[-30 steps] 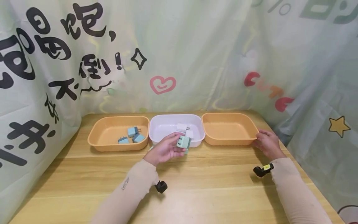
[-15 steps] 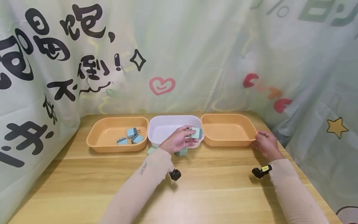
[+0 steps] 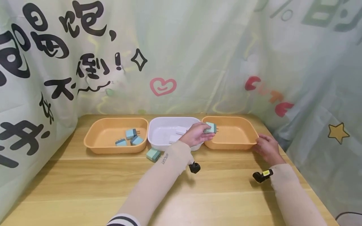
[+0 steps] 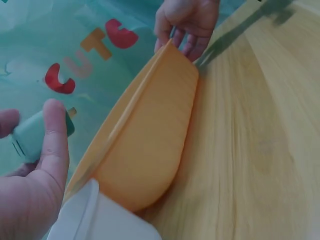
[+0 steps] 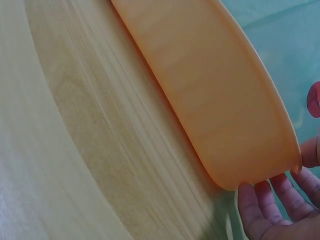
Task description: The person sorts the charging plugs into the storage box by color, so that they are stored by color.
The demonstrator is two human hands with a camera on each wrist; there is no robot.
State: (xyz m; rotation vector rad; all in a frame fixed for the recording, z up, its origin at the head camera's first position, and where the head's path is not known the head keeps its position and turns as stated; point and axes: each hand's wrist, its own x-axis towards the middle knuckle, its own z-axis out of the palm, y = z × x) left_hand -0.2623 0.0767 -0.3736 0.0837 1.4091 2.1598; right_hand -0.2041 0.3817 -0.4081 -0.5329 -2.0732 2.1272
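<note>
My left hand (image 3: 195, 135) pinches a light green charger plug (image 3: 211, 127) over the left end of the right orange tray (image 3: 230, 145). In the left wrist view the green charger plug (image 4: 31, 135) sits between thumb and fingers, its prongs pointing away. At that tray's right end, my right hand (image 3: 268, 149) grips the rim; the right wrist view has its fingers (image 5: 292, 197) under the orange tray's corner (image 5: 235, 120) with the thumb at the rim. Another green charger plug (image 3: 153, 154) lies on the table before the white tray (image 3: 158, 145), partly near the left sleeve.
White charger plugs (image 3: 181, 130) lie in the white tray, partly hidden by my left hand. The left orange tray (image 3: 99, 131) holds three blue charger plugs (image 3: 131, 134). All three trays stand in a row on the wooden table (image 3: 85, 188), before a printed curtain (image 3: 192, 56).
My left hand has carried the green charger plug rightward, from in front of the white tray to over the right orange tray. My right hand keeps its grip on the rim.
</note>
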